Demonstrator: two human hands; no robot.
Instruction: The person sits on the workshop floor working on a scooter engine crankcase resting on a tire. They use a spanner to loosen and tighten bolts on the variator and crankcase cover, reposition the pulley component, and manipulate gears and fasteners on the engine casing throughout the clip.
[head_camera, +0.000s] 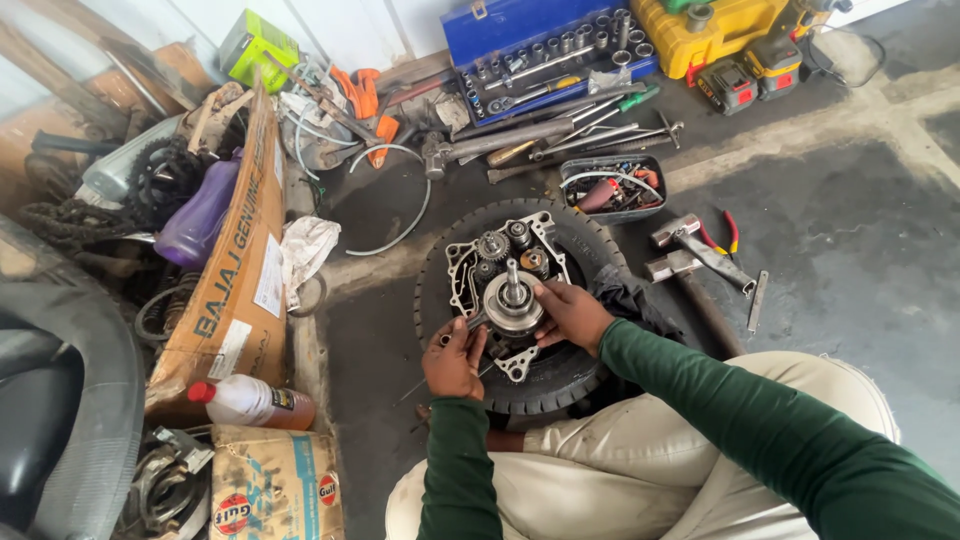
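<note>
Right hand on crankshaft, left hand beside — engine case on tyre

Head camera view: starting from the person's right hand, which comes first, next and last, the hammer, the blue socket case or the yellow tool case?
From the right hand:
1. Hammer, on the floor just right of the tyre.
2. Blue socket case, at the top, by the wall.
3. Yellow tool case, top right corner.

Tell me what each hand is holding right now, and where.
The left hand holds a slim metal tool by its lower end, tip against the engine case. The right hand rests on the round metal part at its right edge; a closed grip cannot be told.
</note>
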